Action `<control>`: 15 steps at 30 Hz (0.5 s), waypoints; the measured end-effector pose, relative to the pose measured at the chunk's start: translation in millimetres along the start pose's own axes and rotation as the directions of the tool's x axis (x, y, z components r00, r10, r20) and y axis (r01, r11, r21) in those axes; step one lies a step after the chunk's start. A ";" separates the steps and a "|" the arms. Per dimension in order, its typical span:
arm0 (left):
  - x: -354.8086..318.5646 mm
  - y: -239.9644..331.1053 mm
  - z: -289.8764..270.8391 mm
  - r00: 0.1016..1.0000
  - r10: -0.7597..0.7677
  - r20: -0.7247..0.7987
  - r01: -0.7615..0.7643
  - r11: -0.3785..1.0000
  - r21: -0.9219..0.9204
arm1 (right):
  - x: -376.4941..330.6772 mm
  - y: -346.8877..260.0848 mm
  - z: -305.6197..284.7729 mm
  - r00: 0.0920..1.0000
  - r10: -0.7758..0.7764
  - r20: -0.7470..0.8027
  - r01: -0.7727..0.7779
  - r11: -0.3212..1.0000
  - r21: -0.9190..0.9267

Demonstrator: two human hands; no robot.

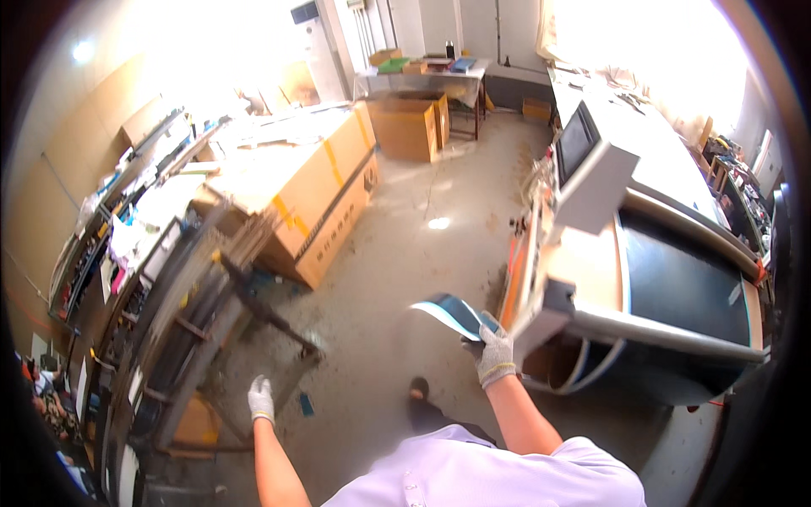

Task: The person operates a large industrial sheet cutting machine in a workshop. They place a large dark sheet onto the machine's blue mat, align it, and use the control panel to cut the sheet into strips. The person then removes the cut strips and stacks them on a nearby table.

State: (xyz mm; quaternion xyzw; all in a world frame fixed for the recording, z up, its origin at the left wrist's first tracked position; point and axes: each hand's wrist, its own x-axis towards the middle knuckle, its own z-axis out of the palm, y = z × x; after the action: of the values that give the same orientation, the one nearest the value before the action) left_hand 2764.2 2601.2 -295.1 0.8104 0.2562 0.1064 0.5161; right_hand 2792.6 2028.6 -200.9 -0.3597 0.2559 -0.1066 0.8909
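The gloved right hand (pixel 495 355) grips a curved blue sheet (pixel 452 314) just beside the large machine (pixel 667 279); the gloved left hand (pixel 261 399) hangs empty, fingers loosely extended, near the metal rack (pixel 211 329).

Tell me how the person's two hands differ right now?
The right hand is raised and grips a thin curved blue-and-white sheet; the left hand hangs lower and holds nothing. The right hand is beside the large grey machine; the left hand is near the metal rack. Both wear light work gloves.
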 end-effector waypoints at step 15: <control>231.1 -63.3 233.6 0.593 -0.741 0.316 0.072 0.440 0.895 | 386.4 -71.0 194.8 0.900 -0.346 -0.267 0.362 0.932 0.012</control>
State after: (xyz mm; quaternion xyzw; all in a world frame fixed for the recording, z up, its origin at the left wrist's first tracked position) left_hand 3042.6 2561.1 -476.6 0.8280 0.2717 -0.4684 0.1458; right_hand 3223.0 1947.2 -179.2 -0.3554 0.2978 -0.3207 0.8259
